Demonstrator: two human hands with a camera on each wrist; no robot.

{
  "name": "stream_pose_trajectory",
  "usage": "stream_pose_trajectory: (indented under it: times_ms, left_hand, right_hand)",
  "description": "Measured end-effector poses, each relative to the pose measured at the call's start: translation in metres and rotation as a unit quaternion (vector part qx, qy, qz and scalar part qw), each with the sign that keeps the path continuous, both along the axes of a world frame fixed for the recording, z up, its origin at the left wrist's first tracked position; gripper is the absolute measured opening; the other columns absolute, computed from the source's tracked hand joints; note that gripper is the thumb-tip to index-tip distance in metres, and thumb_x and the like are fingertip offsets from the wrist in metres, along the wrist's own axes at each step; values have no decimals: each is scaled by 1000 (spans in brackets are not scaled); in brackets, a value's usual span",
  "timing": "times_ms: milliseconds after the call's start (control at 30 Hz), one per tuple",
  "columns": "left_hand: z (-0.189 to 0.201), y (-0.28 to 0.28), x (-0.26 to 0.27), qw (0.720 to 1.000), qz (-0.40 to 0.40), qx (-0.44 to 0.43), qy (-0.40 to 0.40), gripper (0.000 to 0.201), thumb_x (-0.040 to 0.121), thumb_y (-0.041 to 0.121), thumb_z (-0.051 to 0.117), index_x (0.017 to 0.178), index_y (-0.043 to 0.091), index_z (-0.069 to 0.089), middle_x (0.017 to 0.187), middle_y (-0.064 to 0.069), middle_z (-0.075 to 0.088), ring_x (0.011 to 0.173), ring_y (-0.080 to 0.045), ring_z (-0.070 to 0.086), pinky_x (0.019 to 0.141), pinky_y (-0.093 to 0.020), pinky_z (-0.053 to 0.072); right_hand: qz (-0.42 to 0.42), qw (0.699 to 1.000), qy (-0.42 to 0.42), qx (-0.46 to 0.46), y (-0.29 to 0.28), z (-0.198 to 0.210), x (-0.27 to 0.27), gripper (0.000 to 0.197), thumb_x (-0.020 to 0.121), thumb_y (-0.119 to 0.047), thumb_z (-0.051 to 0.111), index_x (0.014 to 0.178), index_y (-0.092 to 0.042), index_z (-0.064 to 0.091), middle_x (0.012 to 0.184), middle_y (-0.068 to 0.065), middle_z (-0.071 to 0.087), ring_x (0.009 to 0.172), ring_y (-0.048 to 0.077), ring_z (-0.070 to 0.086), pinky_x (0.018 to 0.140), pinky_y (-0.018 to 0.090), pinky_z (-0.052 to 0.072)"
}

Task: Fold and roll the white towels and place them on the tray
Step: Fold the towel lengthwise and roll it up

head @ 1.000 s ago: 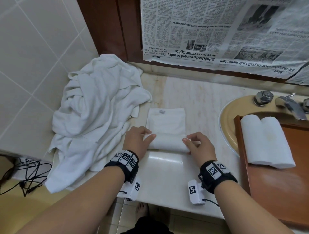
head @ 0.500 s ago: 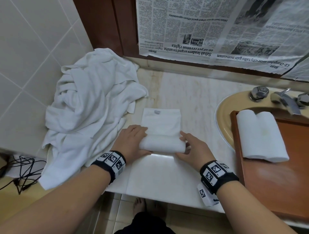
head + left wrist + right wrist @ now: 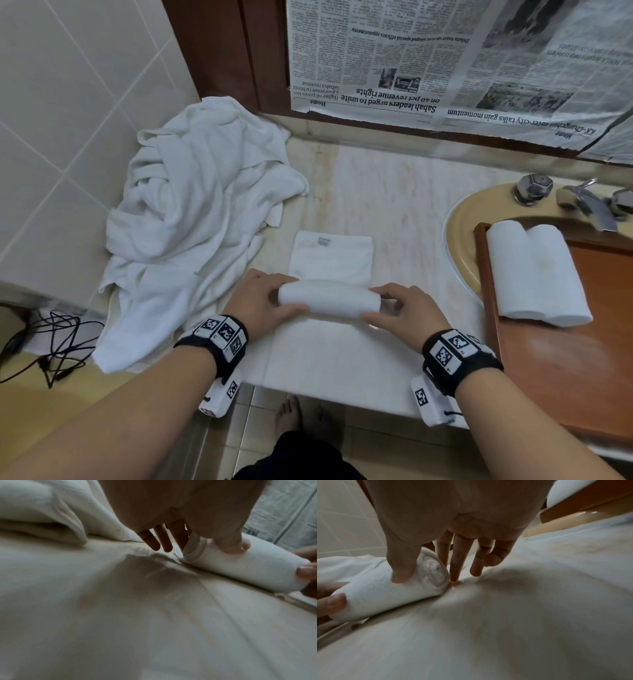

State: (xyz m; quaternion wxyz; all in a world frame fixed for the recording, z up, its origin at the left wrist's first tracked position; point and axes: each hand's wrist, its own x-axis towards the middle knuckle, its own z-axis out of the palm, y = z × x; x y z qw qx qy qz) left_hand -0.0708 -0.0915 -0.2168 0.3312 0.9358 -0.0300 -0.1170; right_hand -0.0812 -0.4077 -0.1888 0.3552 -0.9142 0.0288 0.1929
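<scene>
From the head view, the left hand (image 3: 262, 301) and right hand (image 3: 404, 308) each hold one end of the half-rolled towel (image 3: 329, 301), thumbs on the near side and fingers curled over the far side. The roll lies on the bench (image 3: 394, 212), left of the wooden tray (image 3: 548, 359), which sits over the sink and already holds two rolled towels (image 3: 534, 274). A flat tail of the same towel, with a small grey tag, stretches beyond the roll. A heap of loose white towels (image 3: 191, 212) lies further left of the tray. To roll well, I judge both hands should advance evenly, keeping the ends square and the layers snug so the roll does not cone.

In the left wrist view, the left thumb (image 3: 240, 543) presses into the top of the roll near its end, while the other fingers (image 3: 161, 539) reach down behind it. The cloth looks soft and thick and dents under the thumb.

In the right wrist view, the right thumb (image 3: 402, 569) pinches the roll just by its end face, where the spiral of layers shows tight. The fingers (image 3: 457, 561) extend past it, tips on the bench.
</scene>
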Motion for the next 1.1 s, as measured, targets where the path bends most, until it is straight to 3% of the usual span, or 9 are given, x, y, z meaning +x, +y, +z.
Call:
stream_pose_trajectory:
  times_ms: [167,267,400,600,733,833,933,1000,1100]
  left_hand:
    - [-7,-6,-7,997,43,-60,12,50,73,71,73,116,46,68,107,23,59,110,-12,40,100,-28,35]
    - [-7,-7,-7,996,55,-65,20,44,82,60,74,118,35,73,107,18,51,108,-10,38,99,-22,31]
    - [-5,-8,-3,993,72,-80,52,49,79,75,60,88,27,72,97,14,54,100,-13,48,90,-27,39]
    - [6,-13,1,985,134,-76,81,45,93,64,59,69,25,61,84,7,61,81,-12,59,67,-24,38]
    - [16,-22,8,982,160,-42,87,63,97,62,53,52,21,38,56,5,44,57,-16,44,57,-32,31]
    - [15,-27,17,971,205,-69,97,65,93,65,57,56,19,30,53,2,33,54,-19,35,56,-33,27]
    - [10,-27,21,966,224,-91,95,58,90,65,62,62,17,43,57,-1,48,58,-21,47,61,-33,37]
    - [11,-29,21,961,241,-111,78,43,89,60,66,78,20,60,74,7,66,72,-17,63,71,-31,48]
    - [19,-35,19,959,244,-141,34,23,91,48,71,106,33,62,97,11,63,88,-11,64,81,-31,51]
  right_hand:
    - [14,999,10,33,2,11,0,39,83,-45,81,118,-49,66,93,-21,57,87,-8,55,72,3,37]
    - [10,998,16,54,6,10,2,35,85,-44,80,118,-47,68,102,-22,64,94,-7,59,84,15,46]
    - [7,998,32,48,9,6,4,20,90,-44,74,105,-50,62,104,-15,62,93,-3,57,80,20,43]
    - [-73,988,71,117,10,-1,13,34,89,-44,76,82,-11,74,74,-4,63,68,12,58,64,22,41]
    - [-148,973,82,156,15,-5,19,36,83,-46,81,90,-11,76,80,-3,70,64,14,63,63,25,47]
    - [-173,971,69,150,20,-4,24,38,83,-49,81,107,-25,65,97,1,70,76,17,70,69,31,53]
    - [-137,981,20,137,19,-6,24,40,86,-42,80,117,-34,57,108,-4,63,96,12,64,84,30,52]
    - [-96,987,-13,130,19,-6,23,32,89,-38,76,115,-39,57,118,-8,57,103,5,59,90,28,47]
    - [-48,993,-19,111,19,-6,21,23,96,-38,67,117,-37,59,117,-3,49,102,-3,53,92,26,39]
